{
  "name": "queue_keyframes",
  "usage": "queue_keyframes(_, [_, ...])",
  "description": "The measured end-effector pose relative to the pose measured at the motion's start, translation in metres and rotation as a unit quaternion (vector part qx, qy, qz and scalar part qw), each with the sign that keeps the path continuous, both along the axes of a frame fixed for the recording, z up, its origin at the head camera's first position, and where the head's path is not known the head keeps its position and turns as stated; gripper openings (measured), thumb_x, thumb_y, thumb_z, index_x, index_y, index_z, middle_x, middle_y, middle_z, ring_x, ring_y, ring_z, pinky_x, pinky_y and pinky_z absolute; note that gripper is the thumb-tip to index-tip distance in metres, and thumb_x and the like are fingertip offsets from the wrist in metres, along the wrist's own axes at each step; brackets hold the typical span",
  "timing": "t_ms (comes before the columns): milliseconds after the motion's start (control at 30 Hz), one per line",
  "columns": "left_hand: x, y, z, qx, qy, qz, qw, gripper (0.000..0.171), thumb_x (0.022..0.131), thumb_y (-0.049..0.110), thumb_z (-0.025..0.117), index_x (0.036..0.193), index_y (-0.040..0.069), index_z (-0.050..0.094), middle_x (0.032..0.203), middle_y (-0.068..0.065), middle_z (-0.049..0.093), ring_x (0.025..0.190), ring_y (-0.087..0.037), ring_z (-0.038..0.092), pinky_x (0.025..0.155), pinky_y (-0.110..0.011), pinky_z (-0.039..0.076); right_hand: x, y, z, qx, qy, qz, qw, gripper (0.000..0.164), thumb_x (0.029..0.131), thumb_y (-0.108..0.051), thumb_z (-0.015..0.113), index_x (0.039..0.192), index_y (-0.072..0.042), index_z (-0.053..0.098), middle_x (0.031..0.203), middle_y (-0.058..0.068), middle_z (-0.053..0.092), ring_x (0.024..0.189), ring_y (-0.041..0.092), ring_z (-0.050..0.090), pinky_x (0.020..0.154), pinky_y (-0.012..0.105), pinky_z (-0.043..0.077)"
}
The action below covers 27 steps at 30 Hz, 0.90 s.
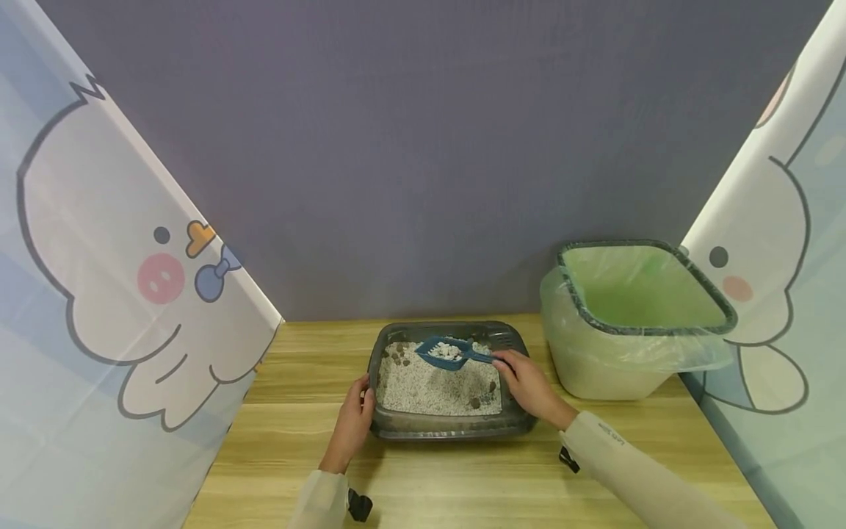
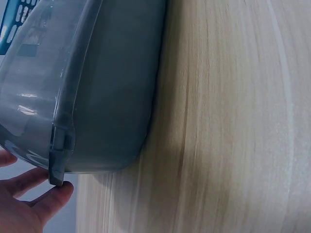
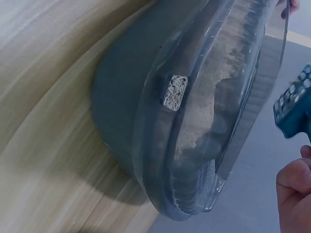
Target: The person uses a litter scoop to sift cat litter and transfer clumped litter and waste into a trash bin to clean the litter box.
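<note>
A dark grey litter box [image 1: 449,425] stands on the table, filled with pale grainy litter [image 1: 423,393]. Brown clumps [image 1: 474,402] lie at its left and right sides. My left hand [image 1: 353,422] grips the box's left rim; in the left wrist view its fingers [image 2: 53,200] pinch the rim's corner. My right hand [image 1: 529,383] holds a blue slotted litter scoop [image 1: 477,356] by its handle. The scoop is over the box with whitish lumps of litter [image 1: 446,351] in it. From the right wrist, the scoop's slotted underside [image 3: 294,104] shows beyond the box wall.
To the right of the box stands a pale bin [image 1: 601,378] with a dark rim, lined with a clear greenish bag [image 1: 634,286]. A grey wall [image 1: 423,162] rises behind the wooden table [image 1: 449,485]. Printed cartoon panels [image 1: 99,279] flank both sides.
</note>
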<state>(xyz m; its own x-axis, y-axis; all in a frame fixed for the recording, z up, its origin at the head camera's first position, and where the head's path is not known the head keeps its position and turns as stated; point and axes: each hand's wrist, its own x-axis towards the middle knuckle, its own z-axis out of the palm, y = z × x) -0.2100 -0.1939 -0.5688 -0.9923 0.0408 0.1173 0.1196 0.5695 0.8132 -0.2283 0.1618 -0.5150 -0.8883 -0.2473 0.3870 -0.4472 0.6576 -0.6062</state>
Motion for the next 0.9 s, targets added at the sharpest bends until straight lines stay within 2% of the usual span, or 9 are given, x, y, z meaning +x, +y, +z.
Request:
queue_keyframes(167, [-0.001,0.002,0.001,-0.003,-0.003,0.003,1.0,0.049,0.104,0.035,0.034,0.143,0.006,0.034,0.127,-0.016,0.05,0.102,-0.027,0.056,0.075,-0.039,0.049,0.0,0.001,0.001,-0.013,-0.012,0.001,1.0,0.026,0.098,-0.018,0.054,0.12,-0.006,0.061,0.082,-0.005,0.046,0.055,0.007,0.038,0.052,0.026,0.036])
queue_keyframes(400, [-0.003,0.002,0.002,-0.004,0.001,0.002,1.0,0.048,0.104,0.034,0.035,0.143,0.005,0.035,0.126,-0.016,0.05,0.101,-0.028,0.056,0.073,-0.038,0.049,0.0,0.0,0.001,-0.043,0.014,-0.008,0.999,0.025,0.097,-0.014,0.054,0.12,-0.008,0.06,0.082,-0.005,0.045,0.056,0.008,0.036,0.053,0.026,0.035])
queue_keyframes(667, [-0.004,0.002,0.003,-0.002,0.011,0.005,0.9999,0.045,0.104,0.028,0.037,0.142,0.003,0.037,0.128,-0.018,0.05,0.1,-0.029,0.057,0.073,-0.039,0.05,0.001,0.0,-0.001,-0.045,0.033,-0.009,0.998,0.024,0.097,-0.012,0.055,0.12,-0.008,0.061,0.082,-0.005,0.045,0.056,0.007,0.035,0.052,0.025,0.034])
queue_keyframes(800, [-0.003,0.002,0.001,-0.002,0.016,0.006,0.9998,0.045,0.104,0.028,0.037,0.141,0.002,0.037,0.128,-0.019,0.05,0.099,-0.03,0.057,0.073,-0.04,0.05,0.003,-0.001,0.007,-0.06,0.042,0.001,0.997,0.023,0.098,-0.013,0.053,0.119,-0.006,0.06,0.08,-0.005,0.045,0.055,0.006,0.035,0.051,0.025,0.035])
queue_keyframes(900, [-0.002,0.001,0.0,0.0,0.013,0.011,0.9999,0.045,0.104,0.028,0.038,0.141,0.002,0.038,0.128,-0.019,0.05,0.1,-0.03,0.057,0.073,-0.04,0.05,0.006,0.001,0.022,-0.065,0.034,0.005,0.997,0.025,0.099,-0.016,0.051,0.121,-0.006,0.058,0.075,-0.004,0.043,0.051,0.005,0.033,0.047,0.025,0.034])
